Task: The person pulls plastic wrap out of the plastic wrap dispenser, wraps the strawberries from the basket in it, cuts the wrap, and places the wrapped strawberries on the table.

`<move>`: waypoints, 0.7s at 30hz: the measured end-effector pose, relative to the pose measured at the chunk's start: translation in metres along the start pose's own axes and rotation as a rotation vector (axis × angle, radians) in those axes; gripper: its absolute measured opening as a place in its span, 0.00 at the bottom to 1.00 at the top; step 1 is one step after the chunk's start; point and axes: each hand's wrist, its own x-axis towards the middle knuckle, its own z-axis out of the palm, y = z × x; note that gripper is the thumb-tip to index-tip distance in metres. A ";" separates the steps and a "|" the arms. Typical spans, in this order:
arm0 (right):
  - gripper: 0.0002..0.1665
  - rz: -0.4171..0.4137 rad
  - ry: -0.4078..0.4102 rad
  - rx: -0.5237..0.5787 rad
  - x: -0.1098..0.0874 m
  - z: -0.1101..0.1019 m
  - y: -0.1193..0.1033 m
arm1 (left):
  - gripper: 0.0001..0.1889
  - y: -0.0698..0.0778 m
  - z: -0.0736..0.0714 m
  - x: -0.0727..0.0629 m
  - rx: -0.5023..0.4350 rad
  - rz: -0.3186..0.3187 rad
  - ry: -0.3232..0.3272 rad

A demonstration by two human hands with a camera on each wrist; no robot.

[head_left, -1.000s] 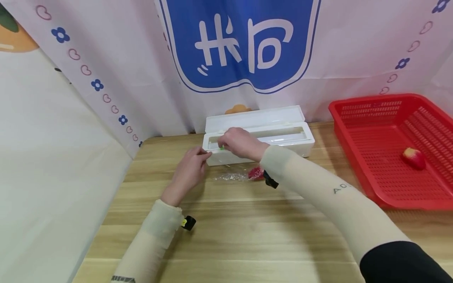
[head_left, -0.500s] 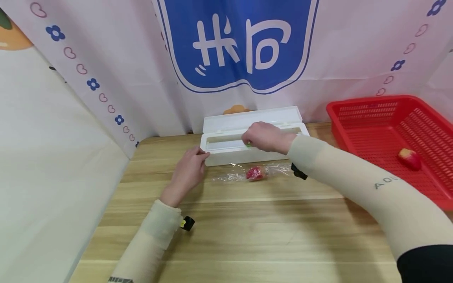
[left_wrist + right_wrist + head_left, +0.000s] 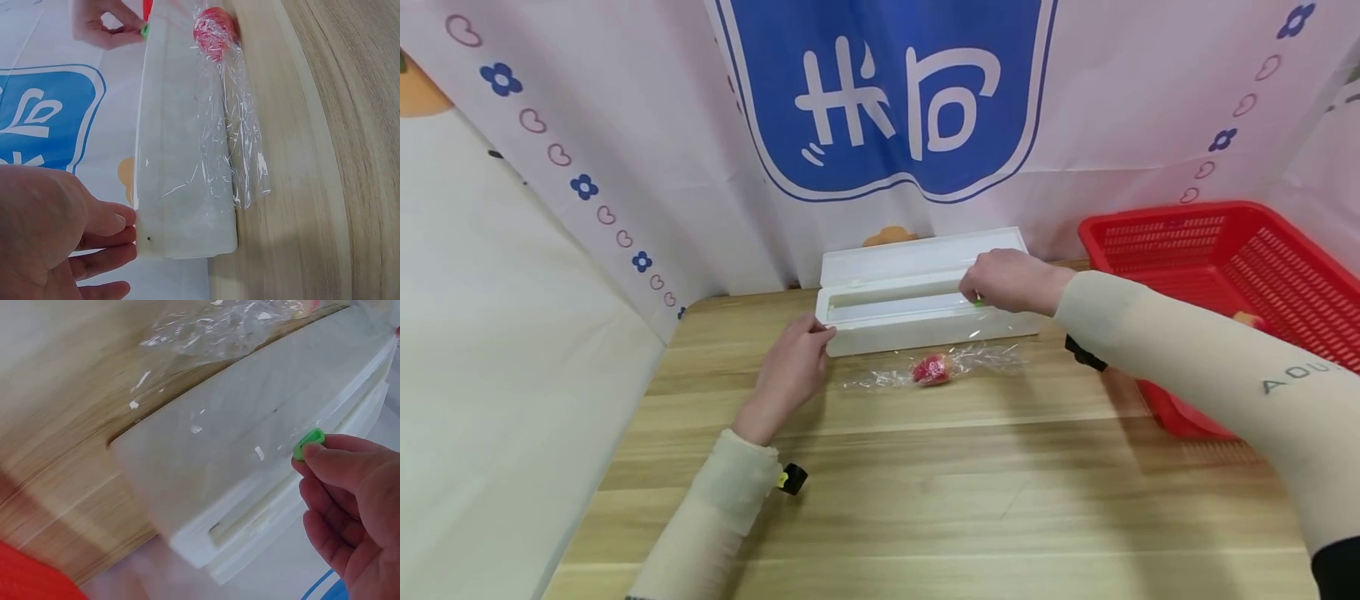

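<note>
A long white cling film dispenser point(image 3: 925, 329) stands at the table's back with its lid point(image 3: 917, 250) raised. My right hand point(image 3: 1011, 281) pinches the small green slide cutter point(image 3: 309, 445) between thumb and forefinger, near the right end of the dispenser's front edge. At the other end, the fingertips of my left hand point(image 3: 790, 367) touch the upper edge by the corner, as the left wrist view shows point(image 3: 69, 231). A red and yellow fruit point(image 3: 932, 369) in crinkled clear film point(image 3: 988, 358) lies in front of the dispenser. My right hand hides part of the opening.
At the right stands a red plastic basket point(image 3: 1093, 229); another red and yellow fruit point(image 3: 1247, 319) in it is mostly hidden behind my right sleeve. A printed cloth point(image 3: 737, 208) hangs right behind the dispenser. The wooden table point(image 3: 925, 500) extends toward me.
My right hand has slid the green cutter rightward along the dispenser from near its left end. The wrapped fruit has come into full view. My left hand has stayed at the left corner.
</note>
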 end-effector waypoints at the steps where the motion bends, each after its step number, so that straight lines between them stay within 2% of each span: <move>1: 0.11 0.009 -0.006 0.002 -0.001 0.000 0.001 | 0.18 0.000 0.000 0.000 0.002 -0.002 0.000; 6: 0.08 0.037 -0.027 0.020 -0.005 0.001 0.006 | 0.18 -0.001 0.001 -0.001 0.010 0.000 0.008; 16: 0.09 0.045 -0.045 0.013 -0.013 -0.001 0.012 | 0.19 0.002 0.001 -0.001 -0.008 0.015 0.023; 21: 0.11 0.106 -0.072 -0.041 -0.023 -0.006 0.019 | 0.19 0.001 0.001 -0.001 -0.017 0.014 0.023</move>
